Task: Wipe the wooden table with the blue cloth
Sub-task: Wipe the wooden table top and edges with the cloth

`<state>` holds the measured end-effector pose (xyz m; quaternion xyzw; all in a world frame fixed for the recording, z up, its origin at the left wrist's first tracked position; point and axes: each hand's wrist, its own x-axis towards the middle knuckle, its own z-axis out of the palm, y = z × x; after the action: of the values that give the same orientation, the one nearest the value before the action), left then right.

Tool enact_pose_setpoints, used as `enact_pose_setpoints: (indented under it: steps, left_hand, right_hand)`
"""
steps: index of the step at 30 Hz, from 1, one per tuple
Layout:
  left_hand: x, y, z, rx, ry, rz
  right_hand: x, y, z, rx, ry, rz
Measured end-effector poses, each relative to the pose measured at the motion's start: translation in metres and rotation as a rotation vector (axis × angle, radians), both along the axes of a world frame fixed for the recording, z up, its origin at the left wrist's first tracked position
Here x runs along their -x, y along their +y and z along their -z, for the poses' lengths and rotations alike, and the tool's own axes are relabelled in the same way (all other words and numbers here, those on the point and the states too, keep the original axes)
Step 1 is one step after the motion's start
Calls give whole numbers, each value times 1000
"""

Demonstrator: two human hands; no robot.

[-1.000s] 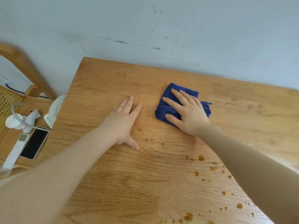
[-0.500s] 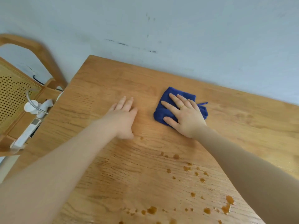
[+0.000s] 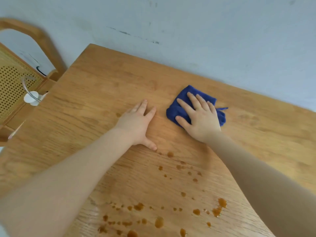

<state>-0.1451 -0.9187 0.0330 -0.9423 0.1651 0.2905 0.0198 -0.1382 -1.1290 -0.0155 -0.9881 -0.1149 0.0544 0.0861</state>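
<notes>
Blue folded cloth (image 3: 181, 106) pressed flat under right hand (image 3: 199, 119), slid slightly left toward left hand (image 3: 136, 124) since a second ago. Left palm flat on wooden table (image 3: 102, 82), fingers straight, holding nothing. Brown droplets (image 3: 171, 211) nearer than cloth, unwiped; wiping barely begun.

Deep blue cloth (image 3: 177, 108) on honey-brown grained table (image 3: 106, 86) with amber-brown droplets (image 3: 159, 222), pale grey-blue wall (image 3: 222, 31)

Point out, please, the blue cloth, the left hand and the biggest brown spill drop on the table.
blue cloth (image 3: 176, 109): head view, its bare left part.
left hand (image 3: 136, 122): head view, back of the hand.
brown spill drop (image 3: 159, 222): head view, middle of the drop.
</notes>
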Motion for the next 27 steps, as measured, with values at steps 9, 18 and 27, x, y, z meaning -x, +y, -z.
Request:
enact_pose_setpoints:
  steps: [9, 18, 27]
  left_hand:
    - [-2, -4, 7, -51, -37, 3]
    - [-1, -1, 7, -13, -38, -3]
    - [-5, -2, 8, -44, -43, 39]
  right_hand:
    - [-83, -23, 10, 19, 5, 194]
    - [20, -1, 0, 27, 27, 98]
    - [-80, -30, 10, 38, 4, 407]
